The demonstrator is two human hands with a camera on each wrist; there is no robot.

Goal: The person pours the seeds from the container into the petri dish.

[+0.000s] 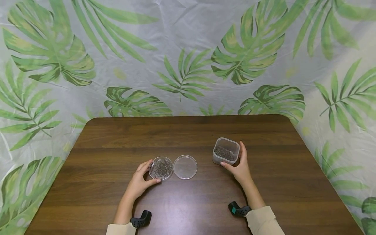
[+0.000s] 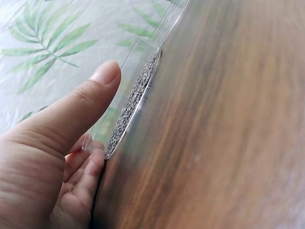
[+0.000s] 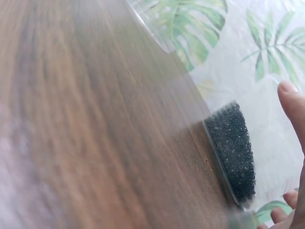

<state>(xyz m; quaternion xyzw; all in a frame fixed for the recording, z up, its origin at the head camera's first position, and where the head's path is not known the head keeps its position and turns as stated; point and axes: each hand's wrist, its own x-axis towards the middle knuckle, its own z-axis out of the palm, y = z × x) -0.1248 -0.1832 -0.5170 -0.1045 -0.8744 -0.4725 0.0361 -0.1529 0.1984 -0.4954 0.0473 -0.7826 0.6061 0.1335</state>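
My left hand (image 1: 140, 181) curls round a clear petri dish (image 1: 171, 176), thumb at its near side and fingers at its left. Dark grey granules (image 1: 161, 168) lie in a thin layer across the dish bottom, seen edge-on as a speckled band (image 2: 133, 102) in the left wrist view. Touching or close beside the dish is a second clear round dish or lid (image 1: 185, 167), holding nothing. Over to the right, my right hand (image 1: 241, 168) grips a squarish translucent plastic tub (image 1: 218, 160) between thumb and fingers. Similar granules (image 3: 233, 152) are heaped in a slope inside it.
The brown wood-grain table (image 1: 264, 137) has rounded far corners. Behind it hangs a pale cloth (image 1: 188, 29) with green leaf prints. Black wrist devices (image 1: 239, 209) sit at both wrists, just beyond the beige sleeves (image 1: 262, 220).
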